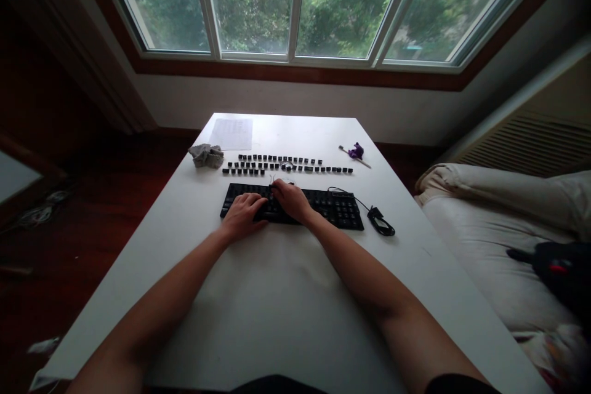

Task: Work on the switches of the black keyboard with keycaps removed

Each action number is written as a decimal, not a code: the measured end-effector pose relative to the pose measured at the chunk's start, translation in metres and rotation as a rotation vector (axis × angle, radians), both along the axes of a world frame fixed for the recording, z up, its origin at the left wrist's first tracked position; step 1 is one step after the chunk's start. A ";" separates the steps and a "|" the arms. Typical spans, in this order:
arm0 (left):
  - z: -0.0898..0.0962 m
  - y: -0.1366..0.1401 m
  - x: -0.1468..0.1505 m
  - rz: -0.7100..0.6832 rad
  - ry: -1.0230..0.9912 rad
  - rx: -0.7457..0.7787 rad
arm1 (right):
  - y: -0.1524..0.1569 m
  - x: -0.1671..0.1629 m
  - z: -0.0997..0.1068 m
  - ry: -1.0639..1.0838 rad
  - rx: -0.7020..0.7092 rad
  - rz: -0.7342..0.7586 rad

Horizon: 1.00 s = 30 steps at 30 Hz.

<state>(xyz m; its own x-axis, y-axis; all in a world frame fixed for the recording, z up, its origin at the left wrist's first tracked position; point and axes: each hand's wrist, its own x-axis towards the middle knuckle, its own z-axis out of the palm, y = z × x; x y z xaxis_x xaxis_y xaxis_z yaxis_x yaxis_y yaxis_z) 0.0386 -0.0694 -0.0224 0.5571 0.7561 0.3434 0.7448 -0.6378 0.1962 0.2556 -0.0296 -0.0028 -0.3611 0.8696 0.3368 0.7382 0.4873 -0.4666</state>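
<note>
A black keyboard (341,209) lies across the white table. My left hand (242,214) rests on its left half, fingers stretched over the keys and thumb along the front edge, holding nothing. Just right of it, my right hand (290,198) is over the middle of the keyboard. Its fingers are pinched together at a small dark thing that I cannot make out. Thin wire shapes (272,179) show right behind those fingers. Beyond the keyboard, loose black keycaps (256,165) stand in rows, with a small dark looped item (288,165) among them.
A bundled cable (381,221) lies right of the keyboard. At the back left are a crumpled grey cloth (206,156) and a paper sheet (232,133). A brush (364,163) and a purple item (356,151) lie back right. A bed (480,246) stands right of the table (277,295).
</note>
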 end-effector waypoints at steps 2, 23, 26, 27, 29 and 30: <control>0.000 0.000 0.000 0.001 0.000 0.000 | -0.002 -0.001 0.000 -0.004 0.009 0.011; 0.008 0.001 0.000 -0.019 0.006 -0.029 | 0.009 0.013 -0.010 0.473 -0.181 0.006; 0.007 0.001 -0.001 -0.019 0.006 -0.028 | 0.007 0.010 -0.010 0.501 -0.180 -0.004; 0.006 0.002 -0.001 -0.018 0.005 -0.028 | 0.006 0.010 -0.010 0.506 -0.178 -0.007; 0.006 0.002 -0.001 -0.016 0.005 -0.030 | 0.005 0.009 -0.010 0.509 -0.175 -0.012; 0.006 0.002 -0.001 -0.015 0.005 -0.032 | 0.004 0.009 -0.010 0.508 -0.173 -0.014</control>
<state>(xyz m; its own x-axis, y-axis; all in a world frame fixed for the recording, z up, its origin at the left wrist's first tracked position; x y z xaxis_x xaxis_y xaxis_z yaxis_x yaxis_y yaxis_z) 0.0374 -0.0679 -0.0163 0.5703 0.7580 0.3165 0.7361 -0.6426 0.2125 0.2650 -0.0256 -0.0128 -0.1775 0.9314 0.3176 0.4046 0.3633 -0.8392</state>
